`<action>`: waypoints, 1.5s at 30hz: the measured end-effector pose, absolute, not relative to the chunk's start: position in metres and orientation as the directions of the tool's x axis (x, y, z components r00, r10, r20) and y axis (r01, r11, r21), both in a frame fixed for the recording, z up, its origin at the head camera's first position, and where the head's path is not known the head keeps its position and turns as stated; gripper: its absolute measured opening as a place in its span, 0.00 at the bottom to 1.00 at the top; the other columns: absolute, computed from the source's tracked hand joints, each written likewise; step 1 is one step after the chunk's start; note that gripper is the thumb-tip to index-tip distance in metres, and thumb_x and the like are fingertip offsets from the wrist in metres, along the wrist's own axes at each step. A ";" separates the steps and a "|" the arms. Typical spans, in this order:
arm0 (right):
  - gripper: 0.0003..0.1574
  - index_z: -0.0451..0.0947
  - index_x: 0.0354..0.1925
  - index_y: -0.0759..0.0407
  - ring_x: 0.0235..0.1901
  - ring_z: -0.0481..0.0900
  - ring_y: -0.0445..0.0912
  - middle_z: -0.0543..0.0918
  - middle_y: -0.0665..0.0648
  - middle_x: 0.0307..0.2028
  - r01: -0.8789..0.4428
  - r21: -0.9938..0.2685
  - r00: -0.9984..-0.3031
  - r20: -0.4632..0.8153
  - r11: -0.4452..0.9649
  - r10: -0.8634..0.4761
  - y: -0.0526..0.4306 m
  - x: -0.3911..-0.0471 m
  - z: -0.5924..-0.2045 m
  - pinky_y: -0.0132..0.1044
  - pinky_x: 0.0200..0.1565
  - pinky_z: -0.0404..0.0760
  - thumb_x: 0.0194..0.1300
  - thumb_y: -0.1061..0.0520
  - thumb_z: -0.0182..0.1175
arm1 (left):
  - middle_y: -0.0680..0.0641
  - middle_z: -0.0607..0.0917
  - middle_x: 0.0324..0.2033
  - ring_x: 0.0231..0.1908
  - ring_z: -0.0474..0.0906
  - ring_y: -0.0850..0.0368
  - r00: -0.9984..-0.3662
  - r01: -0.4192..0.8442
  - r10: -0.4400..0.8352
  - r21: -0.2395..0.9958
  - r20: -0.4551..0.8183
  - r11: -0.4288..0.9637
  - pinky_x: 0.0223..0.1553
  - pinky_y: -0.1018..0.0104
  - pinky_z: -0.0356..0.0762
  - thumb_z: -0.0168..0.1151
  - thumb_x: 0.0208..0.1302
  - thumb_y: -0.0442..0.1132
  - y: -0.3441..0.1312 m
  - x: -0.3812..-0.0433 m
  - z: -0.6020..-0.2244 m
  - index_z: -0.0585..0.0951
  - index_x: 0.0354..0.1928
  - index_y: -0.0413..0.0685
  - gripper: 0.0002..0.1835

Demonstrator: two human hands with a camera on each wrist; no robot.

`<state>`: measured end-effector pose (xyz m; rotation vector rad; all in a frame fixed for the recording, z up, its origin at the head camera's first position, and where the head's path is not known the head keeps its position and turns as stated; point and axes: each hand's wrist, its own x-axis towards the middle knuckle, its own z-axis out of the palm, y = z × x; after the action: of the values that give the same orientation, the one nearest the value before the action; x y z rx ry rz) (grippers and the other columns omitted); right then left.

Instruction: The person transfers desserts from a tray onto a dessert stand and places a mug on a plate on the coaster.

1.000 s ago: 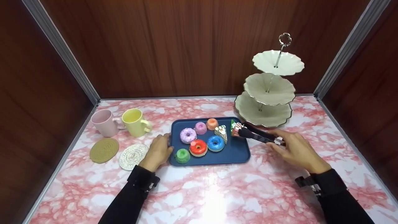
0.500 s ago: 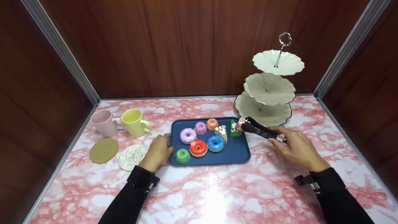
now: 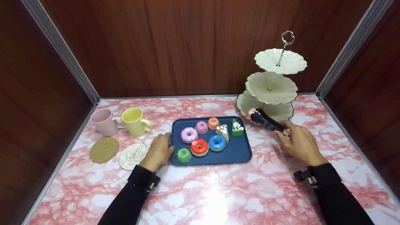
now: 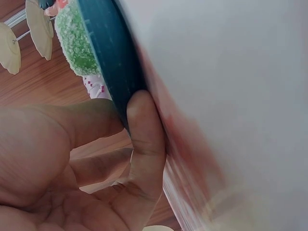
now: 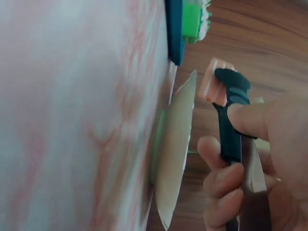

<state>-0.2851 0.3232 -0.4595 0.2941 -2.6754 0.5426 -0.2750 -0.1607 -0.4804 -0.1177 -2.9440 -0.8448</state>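
My left hand (image 3: 158,152) pinches the left edge of a blue tray (image 3: 232,155) between thumb and fingers; the left wrist view shows the fingers around the tray's rim (image 4: 113,53). My right hand (image 3: 301,143) holds black-tipped metal tongs (image 3: 268,122). Between the tong tips is a pink-and-white toy cake piece (image 5: 215,82), held above the front left of the bottom plate (image 5: 175,154) of a three-tier stand. On the tray lie a red donut (image 3: 199,147), a blue donut (image 3: 217,142), a purple donut (image 3: 189,135), a green cake slice (image 3: 237,128) and several other sweets.
The stand's middle plate (image 3: 270,87) and top plate (image 3: 281,61) overhang the bottom one. At left stand a pink mug (image 3: 104,123) and a yellow mug (image 3: 133,122), behind an olive coaster (image 3: 104,150) and a white coaster (image 3: 133,157). Wooden panels (image 3: 187,47) enclose the table.
The tongs have lifted the pink cake piece off the tray's right end and carried it right and back to the stand. The left hand keeps its grip on the tray.
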 end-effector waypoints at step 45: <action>0.22 0.71 0.24 0.57 0.24 0.76 0.58 0.78 0.62 0.25 0.008 -0.366 -0.940 0.314 0.931 0.131 0.266 -0.371 -0.453 0.49 0.20 0.67 0.61 0.41 0.55 | 0.38 0.78 0.42 0.47 0.74 0.42 -0.994 0.090 0.050 0.504 0.094 0.859 0.53 0.52 0.72 0.64 0.54 0.36 -0.159 -0.277 -0.482 0.70 0.61 0.41 0.30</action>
<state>-0.3710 0.2663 -0.4528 -0.1019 -2.7515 0.5194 -0.2767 -0.1594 -0.4817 -0.1115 -2.9537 -0.8068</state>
